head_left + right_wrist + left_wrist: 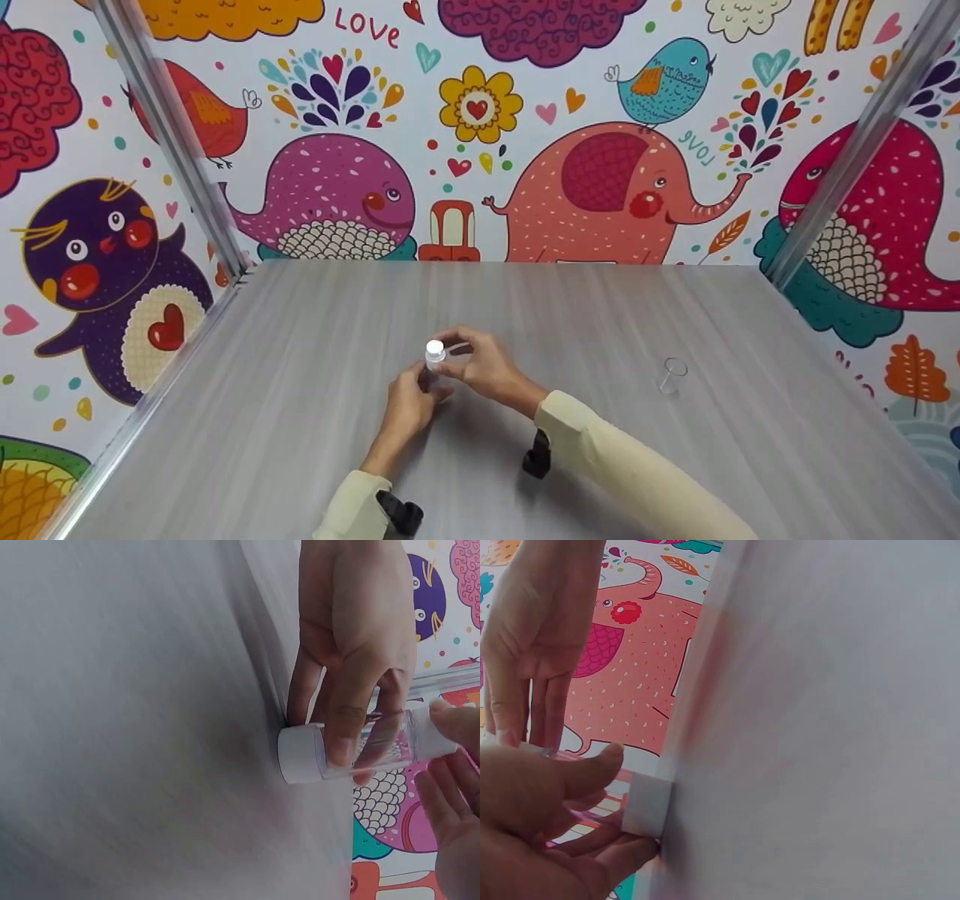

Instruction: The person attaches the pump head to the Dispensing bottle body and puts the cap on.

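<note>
A small clear bottle (390,742) with a white cap (435,347) and a white base (648,805) stands upright on the table, its base right at the tabletop. My left hand (409,401) grips the clear body low down, thumb on one side and fingers on the other, as the right wrist view shows. At the top, my right hand (484,367) holds the white cap between thumb and fingers. Part of the body is hidden behind the left fingers in the head view.
To the right on the grey wood-grain table (300,420) stands a clear, open-topped glass (673,376). Metal posts (176,142) rise at the table's far corners, with a colourful cartoon-printed wall (465,45) behind. Black wrist cameras (536,455) hang from both cream sleeves.
</note>
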Available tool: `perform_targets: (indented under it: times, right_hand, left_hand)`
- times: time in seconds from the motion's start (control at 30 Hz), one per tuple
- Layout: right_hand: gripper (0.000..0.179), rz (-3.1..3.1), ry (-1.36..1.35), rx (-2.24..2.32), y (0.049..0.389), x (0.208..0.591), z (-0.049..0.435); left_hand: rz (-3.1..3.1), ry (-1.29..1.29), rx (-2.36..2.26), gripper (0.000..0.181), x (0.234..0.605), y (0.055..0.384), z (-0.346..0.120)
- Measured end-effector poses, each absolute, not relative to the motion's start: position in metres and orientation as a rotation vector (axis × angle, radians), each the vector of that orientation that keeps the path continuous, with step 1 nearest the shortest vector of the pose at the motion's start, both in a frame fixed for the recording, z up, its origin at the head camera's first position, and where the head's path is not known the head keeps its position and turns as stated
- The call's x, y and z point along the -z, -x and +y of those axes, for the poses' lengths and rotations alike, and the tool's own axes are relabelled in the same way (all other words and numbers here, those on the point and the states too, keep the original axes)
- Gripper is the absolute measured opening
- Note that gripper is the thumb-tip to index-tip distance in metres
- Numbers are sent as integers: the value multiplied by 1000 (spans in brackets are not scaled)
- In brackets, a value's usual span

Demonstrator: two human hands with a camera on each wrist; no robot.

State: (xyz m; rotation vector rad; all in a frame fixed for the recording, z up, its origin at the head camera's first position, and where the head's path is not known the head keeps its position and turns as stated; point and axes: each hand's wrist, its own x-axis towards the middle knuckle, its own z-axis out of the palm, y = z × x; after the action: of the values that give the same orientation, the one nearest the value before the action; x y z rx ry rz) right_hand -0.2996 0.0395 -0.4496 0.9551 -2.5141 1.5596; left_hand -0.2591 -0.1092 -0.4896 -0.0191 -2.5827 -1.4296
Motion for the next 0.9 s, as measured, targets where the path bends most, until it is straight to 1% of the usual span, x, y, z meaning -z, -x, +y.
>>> perform_targets:
  times: [0.23,0.4,0.57,0.73,0.9]
  right_hand:
    - [49,-2548,-1060,-1509,306,447,44]
    - [44,-2555,-1098,-1555,308,449,43]
    - [37,-2544,-1077,-1577,308,453,40]
    - [37,-2534,-1036,-1578,306,455,40]
    - [36,-2500,-962,-1589,302,459,37]
  left_hand:
    - [-2575,45,1392,33,489,259,-110]
    - [-2561,73,1395,32,490,258,-110]
    - [-2559,70,1424,29,489,258,-110]
    - [-2554,56,1436,24,488,259,-110]
    - [-2546,56,1436,26,489,258,-110]
